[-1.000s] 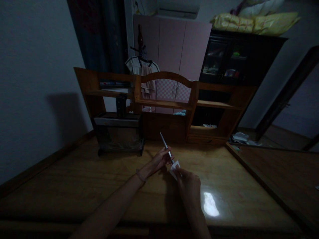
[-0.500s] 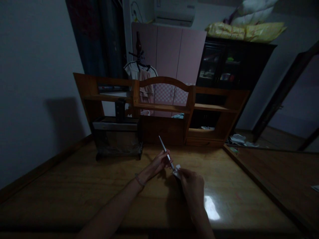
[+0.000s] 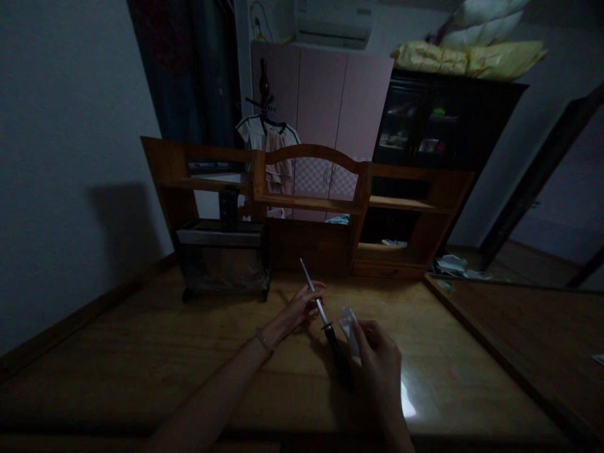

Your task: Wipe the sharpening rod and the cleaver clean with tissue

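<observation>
My left hand (image 3: 300, 308) is closed around the shaft of a sharpening steel (image 3: 333, 343), a slim silvery rod with a small guard and a black handle. The rod tilts away from me, its tip up and to the left, the handle pointing back toward me. Between the thumb and fingers of my right hand (image 3: 381, 352) is a crumpled white tissue (image 3: 348, 322). It is just right of the handle, apart from the rod. The handle's lower end is dark and hard to make out.
Under my hands is a glossy wooden tabletop (image 3: 189, 358). A wooden shelf unit (image 3: 311, 239) stands along its far edge. At the back left sits a dark appliance-like box (image 3: 221, 251) with a silver strip. A raised wooden edge (image 3: 491, 352) runs down the right.
My right hand has drawn the tissue off the steel near the guard and moved right and toward me. The guard and handle now show. My left hand has barely moved.
</observation>
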Demonstrator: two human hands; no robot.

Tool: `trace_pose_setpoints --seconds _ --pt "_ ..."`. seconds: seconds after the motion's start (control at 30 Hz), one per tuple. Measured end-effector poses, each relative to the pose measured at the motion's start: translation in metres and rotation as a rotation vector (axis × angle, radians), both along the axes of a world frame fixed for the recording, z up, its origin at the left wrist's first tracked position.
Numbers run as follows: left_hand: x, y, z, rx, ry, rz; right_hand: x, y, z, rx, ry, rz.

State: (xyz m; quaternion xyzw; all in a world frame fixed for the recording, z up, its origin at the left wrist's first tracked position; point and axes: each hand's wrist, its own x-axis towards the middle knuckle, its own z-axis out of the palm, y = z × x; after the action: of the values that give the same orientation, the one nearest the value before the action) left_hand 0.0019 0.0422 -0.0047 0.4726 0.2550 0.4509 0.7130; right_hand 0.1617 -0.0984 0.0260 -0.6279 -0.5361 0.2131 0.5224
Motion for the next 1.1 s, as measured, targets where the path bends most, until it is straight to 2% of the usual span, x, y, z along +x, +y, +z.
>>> trace_pose_setpoints --seconds 0.27,0.43,0.57,0.77,0.93,1.1 --pt "-0.001 0.001 -0.003 0.014 -0.024 -0.019 -0.03 0.004 -0.01 0.04 -0.082 0.154" --pt "-0.002 0.003 -0.004 0.022 -0.026 -0.037 -0.04 0.007 -0.012 0.026 -0.114 0.135" --pt "-0.002 0.003 -0.004 0.015 -0.031 -0.032 -0.036 0.012 -0.012 0.012 -0.192 0.087" --pt "-0.002 0.002 -0.003 0.015 -0.038 -0.027 -0.028 0.018 -0.012 0.019 -0.247 0.097" --pt "-0.001 0.006 -0.009 -0.006 0.001 -0.038 -0.016 0.011 -0.012 0.061 -0.185 0.131" --pt "0.0 0.011 -0.019 -0.022 0.071 -0.068 -0.002 0.001 -0.008 0.033 -0.083 -0.034"
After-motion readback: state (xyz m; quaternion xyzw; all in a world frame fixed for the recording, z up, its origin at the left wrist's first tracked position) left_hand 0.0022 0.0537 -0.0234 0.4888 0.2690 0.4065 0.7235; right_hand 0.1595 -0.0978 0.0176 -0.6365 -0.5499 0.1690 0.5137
